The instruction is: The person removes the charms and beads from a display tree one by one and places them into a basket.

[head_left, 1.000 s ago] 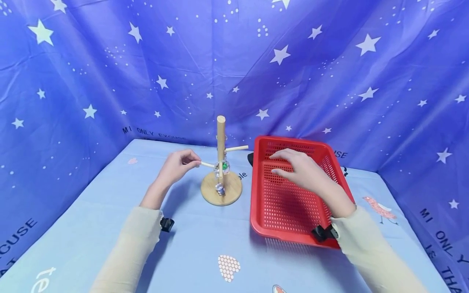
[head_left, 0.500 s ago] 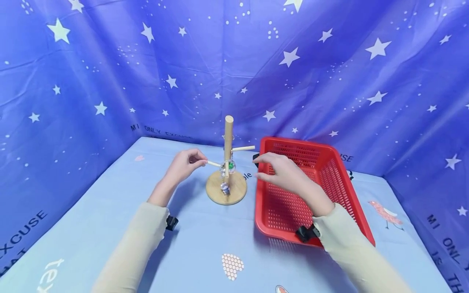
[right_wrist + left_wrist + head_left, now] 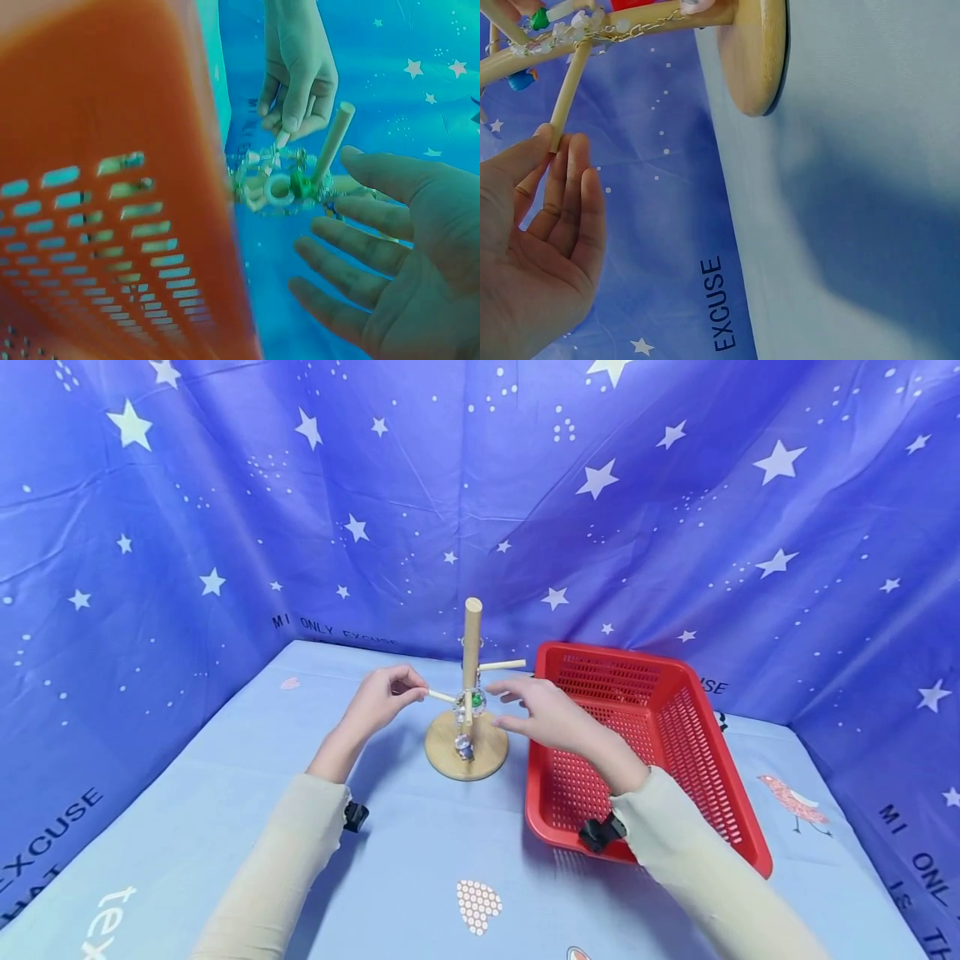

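Note:
A wooden jewelry stand [image 3: 472, 639] with side pegs and a round base [image 3: 442, 756] stands upright on the cloth. Beaded bracelets and chains [image 3: 574, 34] hang on its pegs, among them a green charm [image 3: 476, 700]. My left hand [image 3: 381, 700] pinches the tip of the left peg [image 3: 568, 94] between thumb and finger. On the other side of the stand, my right hand [image 3: 551, 714] reaches close to the bracelets, fingers extended and apart. In the right wrist view its palm [image 3: 427, 277] holds nothing; contact with the beads is unclear.
A red perforated plastic basket [image 3: 534, 802] stands right of the stand, under my right forearm. Its wall [image 3: 142, 97] fills the left of the right wrist view. A blue starry curtain [image 3: 645, 527] hangs behind the blue cloth [image 3: 405, 877].
My right hand has moved left from over the basket to beside the stand. My left hand keeps pinching the peg. The head view has shifted slightly, and the basket looks turned a little.

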A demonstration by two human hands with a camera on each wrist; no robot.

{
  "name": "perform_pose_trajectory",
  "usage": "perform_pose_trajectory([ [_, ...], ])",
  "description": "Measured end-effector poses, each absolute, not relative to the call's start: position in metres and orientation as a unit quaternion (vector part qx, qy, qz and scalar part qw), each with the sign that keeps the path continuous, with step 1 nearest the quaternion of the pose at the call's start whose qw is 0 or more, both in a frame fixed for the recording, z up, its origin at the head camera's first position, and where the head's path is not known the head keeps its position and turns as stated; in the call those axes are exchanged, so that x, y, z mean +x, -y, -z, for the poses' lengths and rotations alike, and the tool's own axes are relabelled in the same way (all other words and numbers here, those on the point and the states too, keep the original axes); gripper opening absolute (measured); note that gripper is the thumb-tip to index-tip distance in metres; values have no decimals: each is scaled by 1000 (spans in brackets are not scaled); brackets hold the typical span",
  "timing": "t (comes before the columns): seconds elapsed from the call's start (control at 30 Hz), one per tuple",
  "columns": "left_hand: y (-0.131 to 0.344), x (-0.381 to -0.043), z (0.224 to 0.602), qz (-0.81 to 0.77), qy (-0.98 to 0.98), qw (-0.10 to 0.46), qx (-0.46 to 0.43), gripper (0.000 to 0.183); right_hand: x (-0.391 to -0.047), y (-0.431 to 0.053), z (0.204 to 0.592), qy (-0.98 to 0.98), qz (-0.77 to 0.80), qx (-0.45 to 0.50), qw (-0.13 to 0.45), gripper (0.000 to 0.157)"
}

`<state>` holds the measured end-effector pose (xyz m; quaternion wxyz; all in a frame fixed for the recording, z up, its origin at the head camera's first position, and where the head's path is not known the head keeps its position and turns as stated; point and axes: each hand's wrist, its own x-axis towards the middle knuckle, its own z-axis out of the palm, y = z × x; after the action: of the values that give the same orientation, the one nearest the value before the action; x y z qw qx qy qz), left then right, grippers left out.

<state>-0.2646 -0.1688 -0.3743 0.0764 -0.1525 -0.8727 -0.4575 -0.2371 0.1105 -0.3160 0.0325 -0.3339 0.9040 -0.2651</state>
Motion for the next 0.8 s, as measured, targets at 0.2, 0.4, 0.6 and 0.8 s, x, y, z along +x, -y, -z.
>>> perform_pose_trajectory([
  [0.2, 170, -265, 376, 455, 873, 78, -156, 8, -240, -99, 317, -889, 317, -319, 91, 50],
  [0.4, 170, -264, 374, 456, 873, 76, -157, 8, -242, -93, 319, -881, 364, -277, 119, 38],
  [0.6, 169, -263, 373, 457, 873, 70, -154, 8, -245, -86, 322, -882, 397, -233, 106, 25],
  [0.8, 169, -264, 374, 451, 875, 77, -157, 8, -249, -81, 325, -882, 418, -194, 98, 19],
])
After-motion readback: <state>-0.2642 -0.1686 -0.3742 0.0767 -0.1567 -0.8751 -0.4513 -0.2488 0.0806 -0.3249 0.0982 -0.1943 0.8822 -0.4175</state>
